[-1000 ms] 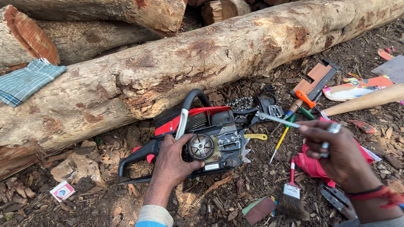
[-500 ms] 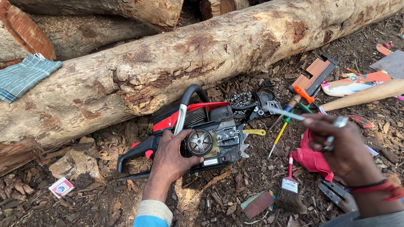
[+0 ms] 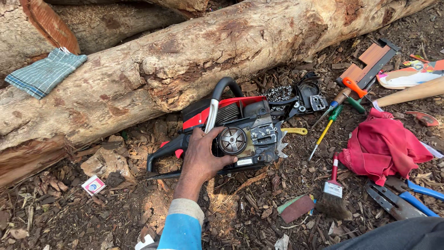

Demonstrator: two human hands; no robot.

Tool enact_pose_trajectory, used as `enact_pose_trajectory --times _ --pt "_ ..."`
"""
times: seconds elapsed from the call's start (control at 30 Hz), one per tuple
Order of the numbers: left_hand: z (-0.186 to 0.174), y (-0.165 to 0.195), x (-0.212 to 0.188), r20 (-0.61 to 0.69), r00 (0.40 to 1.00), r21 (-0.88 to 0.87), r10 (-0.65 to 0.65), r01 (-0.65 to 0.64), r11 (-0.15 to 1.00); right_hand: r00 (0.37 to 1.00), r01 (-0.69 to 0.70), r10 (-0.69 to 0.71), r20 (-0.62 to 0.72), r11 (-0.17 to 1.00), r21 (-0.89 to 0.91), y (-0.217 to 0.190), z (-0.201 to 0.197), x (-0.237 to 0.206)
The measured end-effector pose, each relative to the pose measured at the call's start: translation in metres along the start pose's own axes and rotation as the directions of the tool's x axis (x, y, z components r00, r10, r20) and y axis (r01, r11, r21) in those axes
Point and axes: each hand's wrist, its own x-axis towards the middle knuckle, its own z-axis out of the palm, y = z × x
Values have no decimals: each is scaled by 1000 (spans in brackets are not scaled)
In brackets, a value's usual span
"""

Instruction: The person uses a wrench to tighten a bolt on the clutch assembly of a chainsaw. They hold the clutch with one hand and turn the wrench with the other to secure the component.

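Near the big pale log (image 3: 194, 60), the left hand (image 3: 202, 155) pressed spread fingers (image 3: 217, 135) on the red-and-black chainsaw body (image 3: 236, 134), its long axis running left-right; the right hand was unseen.

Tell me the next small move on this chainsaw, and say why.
Probably bring the right hand back with a screwdriver from beside the saw. The left hand rests on the chainsaw, steadying it on its side; its clutch is bare, with the side cover and chain lying off by the log. The right hand is out of view.
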Motion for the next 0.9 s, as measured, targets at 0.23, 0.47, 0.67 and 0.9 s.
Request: enact_pose_trajectory --times 0.23,0.47,0.67,0.9 --pt "1 -1 1 -13 1000 -4 29 -29 1000 998 46 -48 -40 998 -48 22 37 -11" --pt "0 0 1 12 1000 5 -7 7 1000 986 94 -119 -118 975 -199 18 29 -12" --pt "0 1 1 28 999 16 -27 26 1000 952 2 -134 -277 902 -432 64 105 -21" --pt "1 2 2 48 998 23 -44 43 999 903 -344 128 -410 787 -512 162 198 -54"
